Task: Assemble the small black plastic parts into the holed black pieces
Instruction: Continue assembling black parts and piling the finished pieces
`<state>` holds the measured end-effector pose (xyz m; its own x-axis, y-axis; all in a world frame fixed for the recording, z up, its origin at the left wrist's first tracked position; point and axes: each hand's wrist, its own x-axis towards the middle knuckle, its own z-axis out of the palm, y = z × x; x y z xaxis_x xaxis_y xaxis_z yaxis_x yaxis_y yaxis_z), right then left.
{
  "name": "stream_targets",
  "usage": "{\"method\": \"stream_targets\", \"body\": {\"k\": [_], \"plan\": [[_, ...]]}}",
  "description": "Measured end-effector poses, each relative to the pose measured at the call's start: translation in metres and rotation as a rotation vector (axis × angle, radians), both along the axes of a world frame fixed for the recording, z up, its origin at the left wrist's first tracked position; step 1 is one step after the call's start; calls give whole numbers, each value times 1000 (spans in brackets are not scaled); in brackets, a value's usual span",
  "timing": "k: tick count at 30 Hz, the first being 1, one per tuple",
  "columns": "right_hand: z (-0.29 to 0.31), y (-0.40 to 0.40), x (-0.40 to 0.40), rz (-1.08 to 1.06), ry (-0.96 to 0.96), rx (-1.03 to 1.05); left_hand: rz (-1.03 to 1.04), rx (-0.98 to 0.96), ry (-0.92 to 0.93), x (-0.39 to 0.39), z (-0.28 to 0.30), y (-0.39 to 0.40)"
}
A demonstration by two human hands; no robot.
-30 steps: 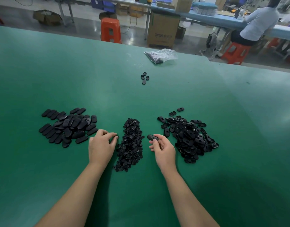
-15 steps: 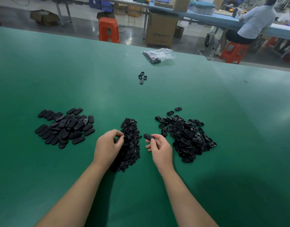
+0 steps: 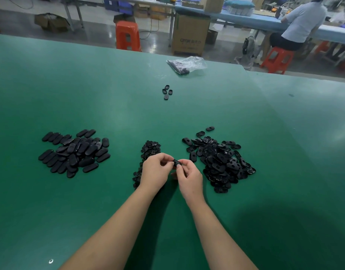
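Note:
Three black heaps lie on the green table (image 3: 187, 117). On the left are oval pieces (image 3: 74, 152), in the middle a strip of small parts (image 3: 149, 151), on the right holed oval pieces (image 3: 220, 162). My right hand (image 3: 189, 178) pinches one holed piece (image 3: 177, 163) above the small-parts strip. My left hand (image 3: 155, 171) meets it with fingertips curled at the piece's left end. Whatever those fingertips hold is hidden.
Several loose oval pieces (image 3: 166, 92) lie farther back, with a clear plastic bag (image 3: 186, 64) near the far edge. Beyond the table stand orange stools (image 3: 128, 36), a cardboard box (image 3: 190, 35) and a seated person (image 3: 300, 26).
My left hand left the small-parts heap and rose to the right. My right hand brought its holed piece toward it, and the two hands now meet.

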<state>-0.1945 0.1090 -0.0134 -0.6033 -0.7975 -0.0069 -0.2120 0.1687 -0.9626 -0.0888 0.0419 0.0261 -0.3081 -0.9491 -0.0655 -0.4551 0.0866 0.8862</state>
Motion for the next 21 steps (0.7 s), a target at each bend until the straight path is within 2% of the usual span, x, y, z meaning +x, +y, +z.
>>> {"method": "stream_targets", "body": {"k": [12,21], "plan": [[1,0,0,19,46,39,17,-18,-119,-7,6,-1],[1,1,-2,26,60,19,19,-126,-222,-11,7,-1]]}}
